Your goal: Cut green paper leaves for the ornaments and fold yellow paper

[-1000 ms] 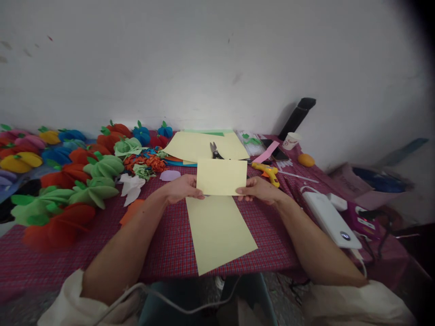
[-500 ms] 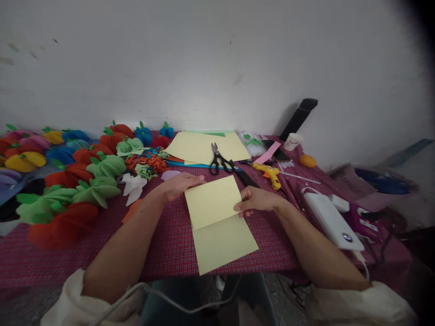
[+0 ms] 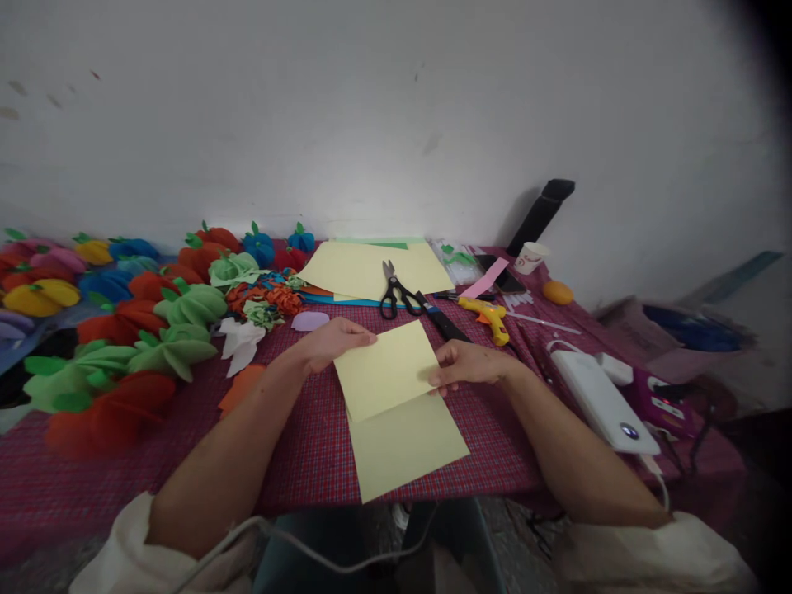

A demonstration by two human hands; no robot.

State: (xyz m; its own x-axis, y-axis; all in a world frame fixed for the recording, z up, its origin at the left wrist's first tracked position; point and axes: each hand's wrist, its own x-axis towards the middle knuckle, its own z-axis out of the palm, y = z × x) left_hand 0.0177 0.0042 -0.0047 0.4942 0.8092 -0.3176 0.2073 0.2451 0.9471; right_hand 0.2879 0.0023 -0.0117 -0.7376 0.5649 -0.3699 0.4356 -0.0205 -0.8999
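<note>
A pale yellow paper sheet (image 3: pixel 396 412) lies on the red checked tablecloth (image 3: pixel 297 445), its far half folded back toward me over the near half. My left hand (image 3: pixel 334 338) grips the folded flap at its far left corner, fingers curled on the edge. My right hand (image 3: pixel 467 363) pinches the flap's right edge. Just beyond the sheet lie black scissors (image 3: pixel 396 293), a black-handled tool (image 3: pixel 442 322) and a yellow glue gun (image 3: pixel 492 318).
Paper pumpkins in green, red, blue and yellow (image 3: pixel 154 330) crowd the left side. More yellow sheets (image 3: pixel 365 268) lie at the back, with a paper cup (image 3: pixel 532 257), an orange ball (image 3: pixel 558 292), a phone and pink strip. A white power bank (image 3: pixel 603 400) sits at right.
The flap that both hands held upright has come down onto the near half of the sheet. The scissors behind it now show fully.
</note>
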